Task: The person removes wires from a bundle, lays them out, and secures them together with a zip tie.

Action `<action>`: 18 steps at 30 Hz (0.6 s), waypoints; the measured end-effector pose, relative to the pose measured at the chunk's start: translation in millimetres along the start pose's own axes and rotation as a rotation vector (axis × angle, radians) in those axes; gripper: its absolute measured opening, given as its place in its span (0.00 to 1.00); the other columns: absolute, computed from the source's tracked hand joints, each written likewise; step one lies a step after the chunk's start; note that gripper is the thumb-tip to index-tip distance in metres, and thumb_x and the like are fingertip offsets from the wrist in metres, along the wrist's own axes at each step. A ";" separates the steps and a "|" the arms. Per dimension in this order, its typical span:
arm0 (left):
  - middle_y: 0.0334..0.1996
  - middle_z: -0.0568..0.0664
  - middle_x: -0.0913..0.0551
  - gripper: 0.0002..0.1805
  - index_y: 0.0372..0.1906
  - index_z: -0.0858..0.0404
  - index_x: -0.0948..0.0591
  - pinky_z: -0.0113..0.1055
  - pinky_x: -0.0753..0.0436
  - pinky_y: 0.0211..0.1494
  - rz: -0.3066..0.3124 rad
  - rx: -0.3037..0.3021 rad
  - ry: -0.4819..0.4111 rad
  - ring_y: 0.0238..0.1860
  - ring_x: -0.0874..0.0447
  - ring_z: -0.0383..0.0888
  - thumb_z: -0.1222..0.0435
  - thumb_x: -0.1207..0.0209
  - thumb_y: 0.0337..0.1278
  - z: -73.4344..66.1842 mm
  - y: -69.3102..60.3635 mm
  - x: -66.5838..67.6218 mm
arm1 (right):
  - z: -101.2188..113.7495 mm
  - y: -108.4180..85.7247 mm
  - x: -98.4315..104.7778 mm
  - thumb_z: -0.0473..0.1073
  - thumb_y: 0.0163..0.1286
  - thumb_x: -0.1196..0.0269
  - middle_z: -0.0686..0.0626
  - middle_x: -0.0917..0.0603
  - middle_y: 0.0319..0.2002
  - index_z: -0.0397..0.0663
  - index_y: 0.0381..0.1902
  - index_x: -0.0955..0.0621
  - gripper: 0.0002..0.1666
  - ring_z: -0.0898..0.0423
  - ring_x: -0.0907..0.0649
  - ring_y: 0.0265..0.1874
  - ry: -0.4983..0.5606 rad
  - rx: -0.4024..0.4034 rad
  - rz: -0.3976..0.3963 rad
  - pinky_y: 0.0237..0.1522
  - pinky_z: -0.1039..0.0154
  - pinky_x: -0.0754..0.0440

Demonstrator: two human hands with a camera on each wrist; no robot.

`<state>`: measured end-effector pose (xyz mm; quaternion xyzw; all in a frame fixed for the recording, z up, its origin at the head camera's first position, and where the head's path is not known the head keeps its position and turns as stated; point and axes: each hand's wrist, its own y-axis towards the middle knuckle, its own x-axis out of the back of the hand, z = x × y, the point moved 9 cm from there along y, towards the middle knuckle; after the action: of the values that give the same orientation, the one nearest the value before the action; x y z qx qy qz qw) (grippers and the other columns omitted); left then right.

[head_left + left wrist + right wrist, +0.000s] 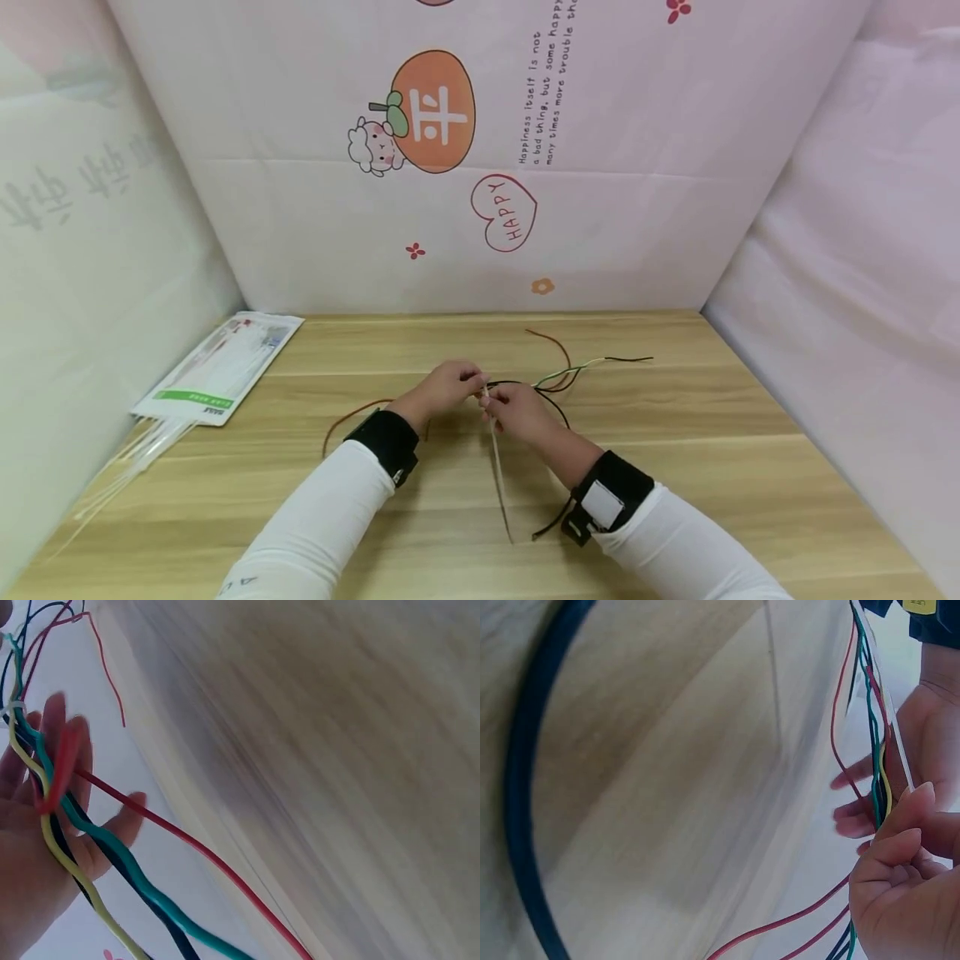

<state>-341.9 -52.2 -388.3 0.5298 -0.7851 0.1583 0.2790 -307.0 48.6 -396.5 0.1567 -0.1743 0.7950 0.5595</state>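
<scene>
In the head view my left hand [446, 385] holds a bundle of coloured wires near its middle. Green [142, 885], yellow [71, 862] and red [202, 851] wires pass in front of its palm in the left wrist view. Its lower fingers [851, 814] reach out loosely behind the bundle in the right wrist view. My right hand [521, 410], just right of it, pinches a thin white cable tie [901, 750]. A loop of tie [13, 709] goes round the wires. The tie's long tail [498, 483] hangs toward the front. Its head is hidden by fingers.
At the back left lies a white plastic packet [225, 367], with several cable ties [127, 467] sticking out. Wire ends [570, 367] fan out to the right on the wooden table [675, 500]. Printed white cloth [615, 233] encloses the back and sides.
</scene>
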 end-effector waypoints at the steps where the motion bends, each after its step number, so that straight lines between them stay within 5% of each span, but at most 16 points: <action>1: 0.36 0.51 0.18 0.14 0.37 0.65 0.17 0.35 0.24 0.40 0.007 0.007 -0.007 0.37 0.23 0.43 0.61 0.49 0.72 0.3 -0.5 -0.5 | 0.2 0.2 0.0 0.37 0.74 0.45 0.38 0.17 0.31 0.30 0.40 0.19 0.12 0.59 0.25 0.19 -0.002 -0.001 -0.002 0.28 0.62 0.22; 12: 0.39 0.56 0.16 0.11 0.48 0.71 0.19 0.37 0.19 0.43 0.045 -0.005 -0.045 0.38 0.17 0.47 0.68 0.47 0.68 -7.3 -0.7 -3.5 | -1.6 -2.8 -1.8 0.35 0.73 0.45 0.41 0.18 0.28 0.29 0.40 0.19 0.12 0.58 0.24 0.19 0.002 0.013 -0.001 0.25 0.65 0.23; 18: 0.39 0.56 0.16 0.09 0.45 0.71 0.19 0.36 0.20 0.42 -0.043 -0.027 -0.026 0.39 0.19 0.47 0.69 0.43 0.65 -8.2 -3.8 3.1 | 0.2 -2.9 -6.4 0.35 0.74 0.46 0.39 0.17 0.26 0.29 0.37 0.20 0.13 0.60 0.24 0.18 -0.059 0.058 0.014 0.25 0.66 0.24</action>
<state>-337.1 -51.5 -380.1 0.5448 -0.7791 0.1348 0.2793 -302.1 44.1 -398.8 0.1953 -0.1685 0.7986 0.5439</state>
